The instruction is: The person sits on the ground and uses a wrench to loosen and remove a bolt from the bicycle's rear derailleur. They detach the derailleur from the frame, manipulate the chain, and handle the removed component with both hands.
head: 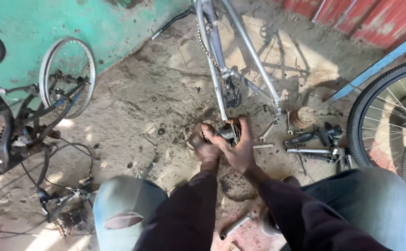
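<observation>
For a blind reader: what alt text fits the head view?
Both hands, left hand and right hand, grip the bottom end of a silver bicycle frame on a dirt floor. Wrenches and parts lie beside them.

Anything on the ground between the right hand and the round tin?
Head view: a wrench lies between the right hand and the round tin.
</observation>
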